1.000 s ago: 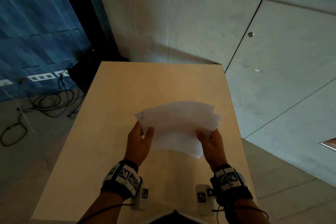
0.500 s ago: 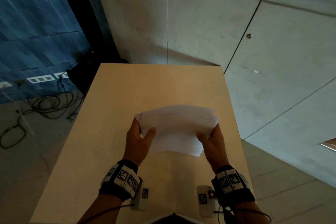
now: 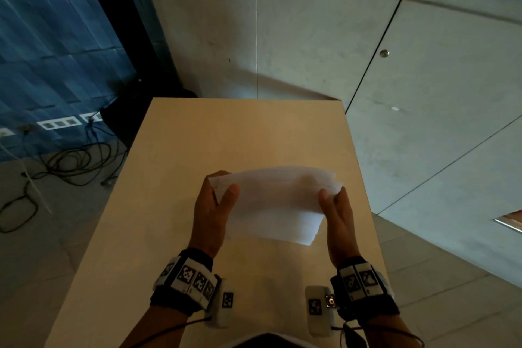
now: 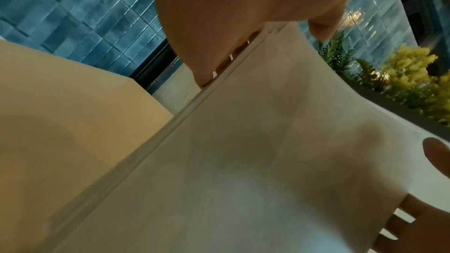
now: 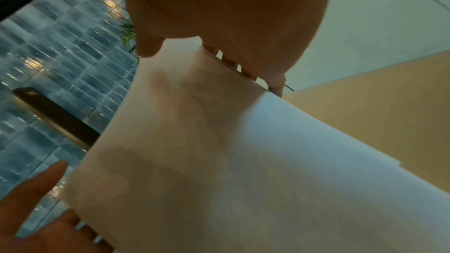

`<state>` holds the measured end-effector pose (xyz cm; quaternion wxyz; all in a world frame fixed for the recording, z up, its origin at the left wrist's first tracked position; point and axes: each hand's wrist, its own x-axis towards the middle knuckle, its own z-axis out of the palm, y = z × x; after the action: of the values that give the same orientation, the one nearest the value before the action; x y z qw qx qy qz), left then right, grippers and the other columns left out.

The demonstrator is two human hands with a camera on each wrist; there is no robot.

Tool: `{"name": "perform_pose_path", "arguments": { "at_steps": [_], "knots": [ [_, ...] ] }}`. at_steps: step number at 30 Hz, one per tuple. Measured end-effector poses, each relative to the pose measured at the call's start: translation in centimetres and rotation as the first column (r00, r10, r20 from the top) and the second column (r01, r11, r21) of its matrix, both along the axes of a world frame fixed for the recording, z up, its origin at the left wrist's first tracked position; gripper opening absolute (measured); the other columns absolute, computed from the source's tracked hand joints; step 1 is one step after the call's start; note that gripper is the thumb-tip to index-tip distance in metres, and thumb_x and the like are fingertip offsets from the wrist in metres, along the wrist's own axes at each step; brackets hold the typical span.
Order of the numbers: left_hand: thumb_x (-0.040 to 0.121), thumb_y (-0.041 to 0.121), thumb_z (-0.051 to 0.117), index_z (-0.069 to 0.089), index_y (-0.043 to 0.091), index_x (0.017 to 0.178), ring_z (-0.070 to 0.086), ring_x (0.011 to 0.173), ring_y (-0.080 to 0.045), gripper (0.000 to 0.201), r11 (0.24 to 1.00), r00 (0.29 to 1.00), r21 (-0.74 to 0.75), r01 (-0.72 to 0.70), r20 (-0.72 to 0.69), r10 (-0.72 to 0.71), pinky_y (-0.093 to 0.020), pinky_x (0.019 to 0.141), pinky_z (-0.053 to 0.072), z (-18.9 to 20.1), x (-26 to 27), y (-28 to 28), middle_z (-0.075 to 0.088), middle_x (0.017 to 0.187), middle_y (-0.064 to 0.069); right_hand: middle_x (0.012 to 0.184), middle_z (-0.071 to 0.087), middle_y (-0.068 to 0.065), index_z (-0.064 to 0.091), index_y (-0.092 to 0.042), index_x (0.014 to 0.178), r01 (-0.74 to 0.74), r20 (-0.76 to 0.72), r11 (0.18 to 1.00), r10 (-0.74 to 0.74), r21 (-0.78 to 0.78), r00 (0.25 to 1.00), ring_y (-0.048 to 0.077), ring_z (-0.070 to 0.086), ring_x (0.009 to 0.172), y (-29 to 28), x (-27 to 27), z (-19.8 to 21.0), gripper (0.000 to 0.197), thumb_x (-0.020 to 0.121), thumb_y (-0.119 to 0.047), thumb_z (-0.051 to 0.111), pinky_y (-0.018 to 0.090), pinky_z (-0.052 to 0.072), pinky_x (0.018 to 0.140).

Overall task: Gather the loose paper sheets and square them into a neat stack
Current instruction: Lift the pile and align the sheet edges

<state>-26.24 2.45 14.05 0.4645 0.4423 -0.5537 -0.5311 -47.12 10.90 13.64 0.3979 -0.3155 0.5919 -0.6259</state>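
A bundle of several white paper sheets (image 3: 275,203) is held up above the wooden table (image 3: 243,133), bowed upward, its edges slightly staggered. My left hand (image 3: 214,203) grips the bundle's left edge, thumb on top and fingers behind. My right hand (image 3: 337,212) grips the right edge the same way. In the left wrist view the sheets (image 4: 243,161) fill the frame below my left hand (image 4: 233,26), with the other hand's fingertips (image 4: 436,153) at the right. The right wrist view shows the sheets (image 5: 243,161) under my right hand (image 5: 231,16).
The table's far half is bare; its right edge (image 3: 358,167) lies close to my right hand. A concrete wall (image 3: 324,31) stands behind and to the right. Cables (image 3: 70,161) lie on the floor at left. A yellow plant (image 4: 409,76) shows in the left wrist view.
The fanned sheets have been drawn closer together and bowed upward. Both hands have slid up the side edges, the right hand further toward the top corner.
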Motion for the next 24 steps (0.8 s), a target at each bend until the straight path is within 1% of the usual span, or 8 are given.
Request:
{"name": "perform_pose_path", "arguments": {
  "at_steps": [3,5,9,11,13,17,21,24],
  "knots": [
    [0.084,0.05,0.047,0.057,0.016,0.105,0.061,0.079,0.004,0.04,0.996,0.996,-0.014,-0.083,-0.021,0.082,-0.011,0.069,0.05,0.6,-0.5,-0.1,0.062,0.094,0.003,0.093,0.066,-0.006,0.059,-0.011,0.104,0.086,-0.011,0.996,-0.086,-0.014,0.996,0.008,0.061,0.088,-0.6,0.3,1.0,0.051,0.083,-0.056,0.048,0.023,0.05,0.078],
    [0.086,0.054,0.042,0.06,0.024,0.093,0.061,0.075,-0.001,0.036,0.989,0.989,0.033,-0.141,-0.036,0.142,-0.014,0.065,0.05,0.8,-1.0,-0.2,0.062,0.088,0.003,0.084,0.061,-0.007,0.058,-0.012,0.093,0.149,-0.015,0.989,-0.149,0.008,0.989,0.007,0.056,0.08,-1.0,0.5,1.4,0.053,0.082,-0.061,0.044,0.026,0.044,0.077],
    [0.099,0.041,0.04,0.061,0.015,0.086,0.057,0.074,-0.015,0.036,0.967,0.971,0.096,-0.236,0.046,0.233,-0.029,0.067,0.046,1.2,-1.6,-0.3,0.06,0.081,-0.001,0.079,0.055,-0.004,0.054,-0.012,0.082,0.21,-0.031,0.976,-0.209,0.053,0.977,0.012,0.051,0.077,-1.8,0.7,2.1,0.054,0.082,-0.065,0.047,0.028,0.04,0.074],
    [0.099,0.036,0.042,0.062,0.011,0.085,0.057,0.074,-0.017,0.035,0.965,0.968,0.093,-0.245,0.08,0.238,-0.033,0.068,0.045,1.2,-1.7,-0.5,0.06,0.08,-0.003,0.081,0.055,-0.001,0.055,-0.011,0.082,0.227,-0.031,0.971,-0.225,0.079,0.974,0.015,0.051,0.078,-2.2,0.8,2.3,0.046,0.087,-0.057,0.054,0.028,0.04,0.072],
    [0.099,0.032,0.042,0.062,0.016,0.08,0.058,0.07,-0.009,0.032,0.962,0.965,0.099,-0.254,0.09,0.246,-0.029,0.065,0.046,1.2,-1.7,-0.5,0.061,0.078,-0.001,0.08,0.054,-0.001,0.054,-0.011,0.082,0.229,-0.045,0.968,-0.226,0.101,0.973,0.015,0.05,0.077,-2.4,0.8,2.4,0.037,0.092,-0.047,0.056,0.027,0.04,0.07],
    [0.1,0.023,0.041,0.06,0.014,0.081,0.061,0.061,0.002,0.029,0.966,0.973,0.121,-0.229,0.045,0.225,-0.012,0.052,0.047,1.3,-1.6,-0.3,0.064,0.081,0.0,0.083,0.055,0.0,0.058,-0.01,0.088,0.233,-0.059,0.964,-0.227,0.126,0.972,0.016,0.05,0.081,-2.4,0.6,1.9,0.034,0.094,-0.043,0.054,0.029,0.041,0.073],
    [0.101,0.019,0.039,0.061,0.009,0.086,0.06,0.064,0.003,0.028,0.976,0.979,0.087,-0.199,0.071,0.193,-0.01,0.054,0.046,1.1,-1.3,-0.2,0.064,0.086,-0.004,0.087,0.059,-0.004,0.06,-0.01,0.095,0.238,-0.072,0.963,-0.23,0.124,0.97,0.014,0.052,0.083,-2.1,0.9,1.5,0.031,0.093,-0.039,0.051,0.031,0.042,0.076],
    [0.101,0.016,0.037,0.06,0.007,0.088,0.059,0.062,0.007,0.028,0.981,0.982,0.08,-0.179,0.075,0.173,-0.008,0.052,0.044,1.3,-1.4,0.1,0.063,0.083,0.004,0.089,0.06,-0.003,0.06,-0.008,0.097,0.247,-0.091,0.965,-0.238,0.095,0.967,0.012,0.052,0.084,-1.8,1.1,1.4,0.033,0.092,-0.037,0.047,0.028,0.04,0.075]
  ]
}}
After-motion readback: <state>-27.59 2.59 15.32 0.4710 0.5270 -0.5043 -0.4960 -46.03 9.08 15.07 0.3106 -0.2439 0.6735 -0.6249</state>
